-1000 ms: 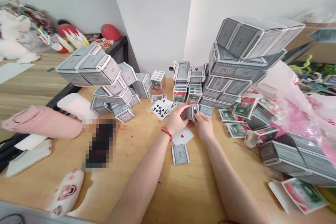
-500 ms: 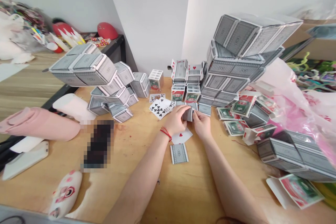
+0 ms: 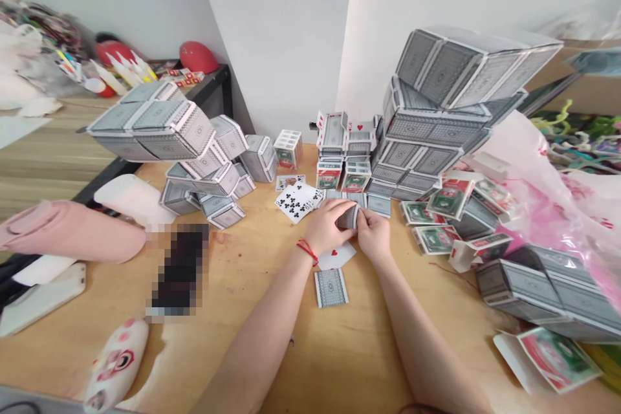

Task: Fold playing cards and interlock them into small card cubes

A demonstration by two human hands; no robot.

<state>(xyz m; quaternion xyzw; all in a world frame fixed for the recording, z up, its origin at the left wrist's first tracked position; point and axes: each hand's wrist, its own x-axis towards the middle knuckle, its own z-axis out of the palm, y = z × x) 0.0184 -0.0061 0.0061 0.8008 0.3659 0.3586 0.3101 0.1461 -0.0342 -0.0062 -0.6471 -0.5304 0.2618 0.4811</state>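
Both my hands meet at the middle of the wooden table [image 3: 339, 349] around a small stack of grey-backed playing cards [image 3: 350, 215]. My left hand [image 3: 326, 226], with a red string at the wrist, closes over the stack from the left. My right hand [image 3: 372, 234] grips its right side with curled fingers. Just below the hands lies a face-up heart card [image 3: 336, 255], and nearer me a face-down grey-backed card [image 3: 331, 286]. A fan of face-up club cards [image 3: 297, 200] lies left of my hands.
Tall piles of grey card bundles stand at the left [image 3: 160, 123] and right [image 3: 446, 97]. Red-and-green card boxes [image 3: 449, 204] and a pink plastic bag [image 3: 543, 207] lie at the right. A pink pouch [image 3: 63, 233], a blurred dark object [image 3: 179, 268] and a white-and-pink toy [image 3: 114, 365] sit left.
My hands have closed tighter around the card stack and lowered it slightly towards the table; the view has shifted a little. Nothing else on the table has moved.
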